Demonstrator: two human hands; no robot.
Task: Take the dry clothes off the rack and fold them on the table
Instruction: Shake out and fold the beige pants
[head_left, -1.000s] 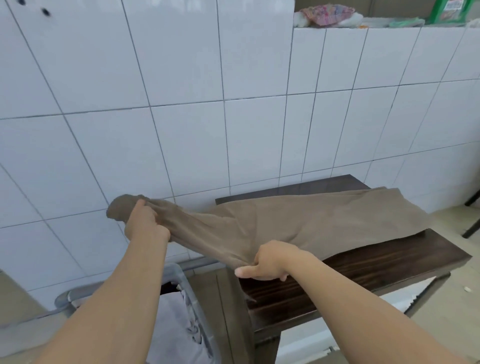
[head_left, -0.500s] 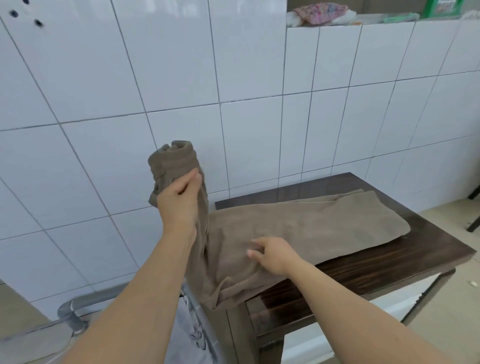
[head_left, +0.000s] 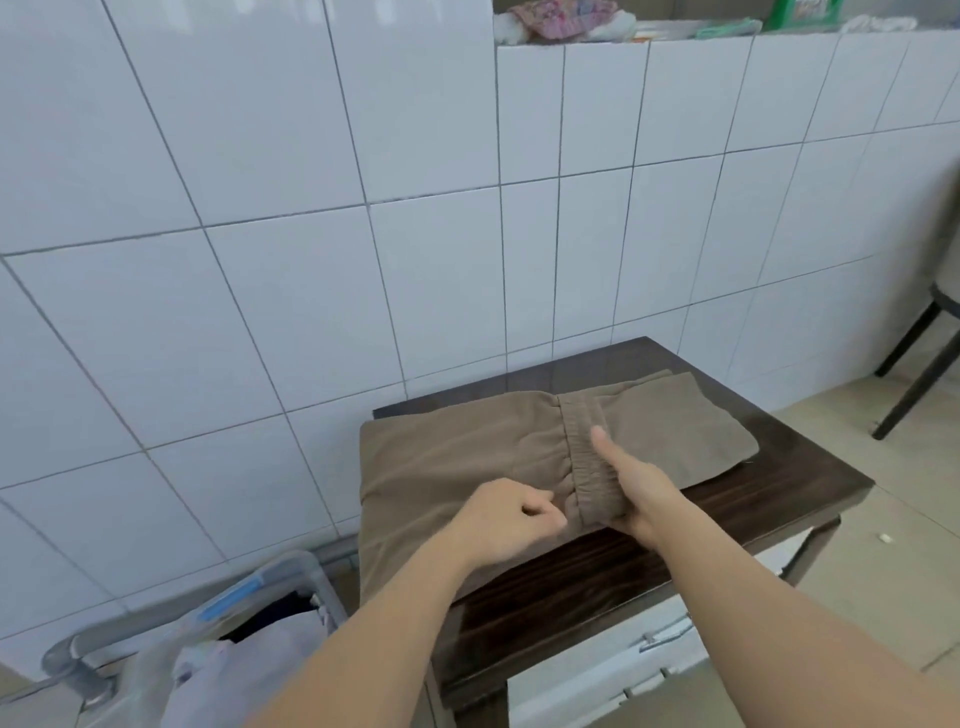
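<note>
Change: trousers (head_left: 467, 457) now folded over, waistband on top, on table (head_left: 779, 499), frame centre.
Left hand (head_left: 511, 514): curled, pinching fabric edge.
Right hand (head_left: 631, 480): flat, pressing waistband.

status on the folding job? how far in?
Done: brown trousers are off the rack, on the dark table, folded over once with the waistband on top. In hand: left hand pinches the waistband edge; right hand presses it flat. Left: finishing this fold, plus clothes in the basket beside the table.
</note>
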